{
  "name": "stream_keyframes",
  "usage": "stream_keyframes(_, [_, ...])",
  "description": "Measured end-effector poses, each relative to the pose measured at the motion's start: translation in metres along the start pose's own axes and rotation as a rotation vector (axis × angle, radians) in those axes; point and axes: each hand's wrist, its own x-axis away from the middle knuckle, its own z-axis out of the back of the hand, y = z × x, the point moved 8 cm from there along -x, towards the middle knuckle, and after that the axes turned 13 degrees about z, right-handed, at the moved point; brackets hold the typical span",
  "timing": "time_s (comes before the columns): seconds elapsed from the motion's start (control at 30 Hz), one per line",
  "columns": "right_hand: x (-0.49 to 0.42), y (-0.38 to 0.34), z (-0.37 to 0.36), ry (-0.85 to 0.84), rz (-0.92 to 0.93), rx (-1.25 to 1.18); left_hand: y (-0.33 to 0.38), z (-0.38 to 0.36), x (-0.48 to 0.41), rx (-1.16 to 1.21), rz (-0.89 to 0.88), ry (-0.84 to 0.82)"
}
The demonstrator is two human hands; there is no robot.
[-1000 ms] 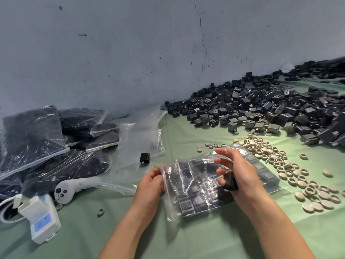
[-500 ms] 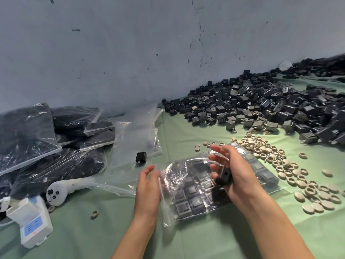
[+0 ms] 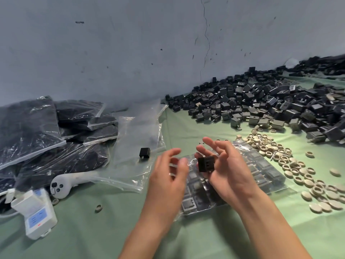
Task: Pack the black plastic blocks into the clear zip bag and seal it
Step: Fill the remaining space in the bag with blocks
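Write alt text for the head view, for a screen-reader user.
A person's right hand holds one black block above a clear zip bag partly filled with blocks on a green cloth, while the open, blurred left hand hovers beside it. A loose block pile and tan rings lie right; filled bags left.

no text, brand or number can be read. the white box (image 3: 40,217) at the left of the tabletop (image 3: 93,240) carries a blue panel with pale marks and a small red spot, all too small to make out.
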Motion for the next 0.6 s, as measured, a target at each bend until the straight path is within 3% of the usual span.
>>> stream_keyframes(0.07, [0.004, 0.011, -0.012, -0.054, -0.033, 0.012, 0.003, -0.021, 0.001, -0.067, -0.011, -0.099])
stream_keyframes(0.13, [0.009, 0.019, -0.022, -0.125, -0.059, 0.06, -0.001, -0.027, 0.001, -0.094, 0.018, -0.094])
stream_keyframes(0.23, [0.009, 0.017, -0.026, -0.188, -0.009, 0.159, -0.018, -0.009, -0.001, 0.133, 0.139, -0.055])
stream_keyframes(0.37, [0.002, -0.014, -0.006, -0.084, 0.257, 0.538, -0.07, 0.049, -0.003, 0.434, 0.372, 0.245])
stream_keyframes(0.43, [0.005, -0.033, 0.004, -0.018, 0.415, 0.767, -0.096, 0.06, -0.001, 0.484, 0.467, 0.316])
stream_keyframes(0.5, [0.006, -0.042, 0.006, -0.034, 0.538, 1.075, -0.109, 0.053, -0.005, 0.473, 0.514, 0.271])
stream_keyframes(0.6, [0.001, -0.037, 0.004, -0.095, 0.576, 1.435, -0.108, 0.028, -0.016, 0.473, 0.517, 0.109])
